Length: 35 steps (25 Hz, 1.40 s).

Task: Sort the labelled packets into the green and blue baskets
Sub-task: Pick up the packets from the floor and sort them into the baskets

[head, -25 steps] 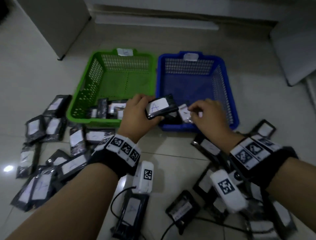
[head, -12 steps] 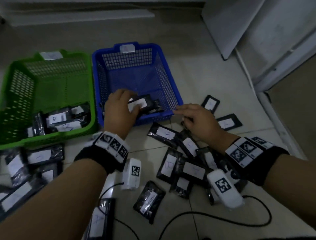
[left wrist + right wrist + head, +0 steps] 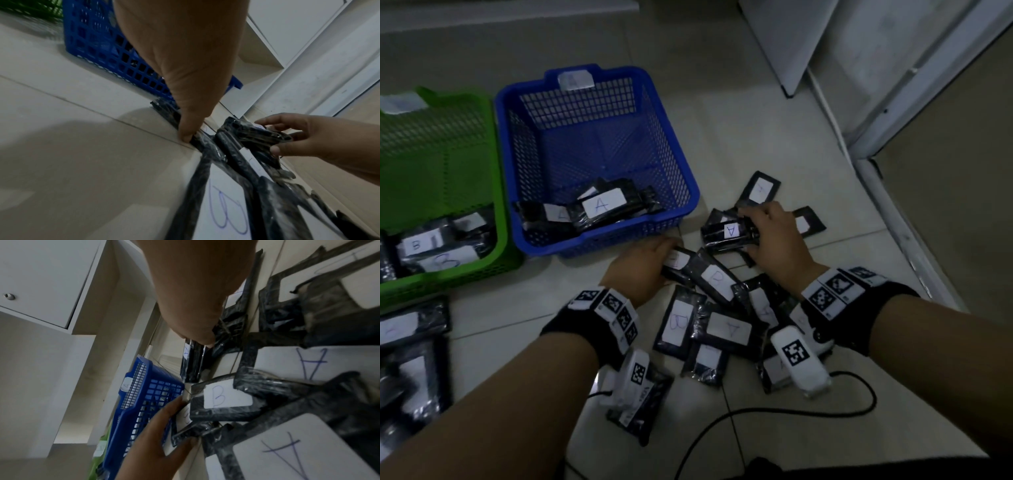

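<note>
The blue basket (image 3: 678, 164), tagged A, holds a few black packets, the top one (image 3: 604, 204) labelled A. Beside it on the left, the green basket (image 3: 498, 192) holds packets labelled B (image 3: 424, 245). In front of the blue basket's near right corner, my left hand (image 3: 667, 253) pinches the end of a floor packet (image 3: 681, 265) whose label is partly covered; the right wrist view shows that packet (image 3: 186, 418) between thumb and fingers. My right hand (image 3: 750, 233) grips a packet labelled A (image 3: 729, 233), lifted a little above the pile (image 3: 263, 134).
Several labelled packets (image 3: 717, 329) lie overlapping on the tiled floor between my wrists, and more lie at the far left (image 3: 410, 342). A black cable (image 3: 774, 413) runs across the floor near me. A white cabinet and door frame (image 3: 893, 102) stand at the right.
My left hand let go of its A packet in the blue basket and came down onto a floor packet. My right hand took hold of an A packet. My head turned right.
</note>
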Each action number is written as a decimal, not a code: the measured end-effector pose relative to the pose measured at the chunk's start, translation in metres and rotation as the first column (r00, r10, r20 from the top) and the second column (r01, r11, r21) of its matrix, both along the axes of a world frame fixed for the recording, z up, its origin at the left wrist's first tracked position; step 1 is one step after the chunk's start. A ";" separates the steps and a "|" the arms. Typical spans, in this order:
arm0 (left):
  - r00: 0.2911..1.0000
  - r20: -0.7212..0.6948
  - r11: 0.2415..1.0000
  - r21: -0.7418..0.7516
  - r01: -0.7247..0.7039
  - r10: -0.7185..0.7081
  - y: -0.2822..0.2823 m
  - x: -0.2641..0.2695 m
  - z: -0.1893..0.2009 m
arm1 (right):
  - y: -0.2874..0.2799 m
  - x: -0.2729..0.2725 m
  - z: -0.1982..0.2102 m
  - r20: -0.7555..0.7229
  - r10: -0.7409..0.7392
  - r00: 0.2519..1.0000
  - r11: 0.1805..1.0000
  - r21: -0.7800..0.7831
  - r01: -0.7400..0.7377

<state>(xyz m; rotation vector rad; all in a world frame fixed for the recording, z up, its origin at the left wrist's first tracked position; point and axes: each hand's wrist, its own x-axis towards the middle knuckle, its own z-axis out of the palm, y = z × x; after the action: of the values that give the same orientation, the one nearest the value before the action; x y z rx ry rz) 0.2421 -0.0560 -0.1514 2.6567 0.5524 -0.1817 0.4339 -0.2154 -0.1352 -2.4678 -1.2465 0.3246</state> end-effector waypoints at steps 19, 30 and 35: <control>0.873 0.336 0.933 -0.063 -0.353 0.353 0.039 -0.073 0.079 | 0.115 -0.054 0.055 -0.162 0.010 0.987 0.912 0.405 0.057; 0.495 0.460 0.608 -0.133 -0.782 0.737 0.107 -0.121 0.076 | 0.154 -0.094 0.032 0.126 -0.032 0.991 0.998 0.063 0.024; 0.332 0.350 0.407 -0.167 -0.898 0.876 0.133 -0.146 0.067 | 0.154 -0.139 0.040 -0.067 0.428 0.901 0.882 0.251 -0.400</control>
<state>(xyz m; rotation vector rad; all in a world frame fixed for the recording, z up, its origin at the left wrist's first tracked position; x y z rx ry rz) 0.0964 0.0766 -0.0846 1.9094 1.7783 0.7015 0.2949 -0.0618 -0.0953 -1.9418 -1.6546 0.4049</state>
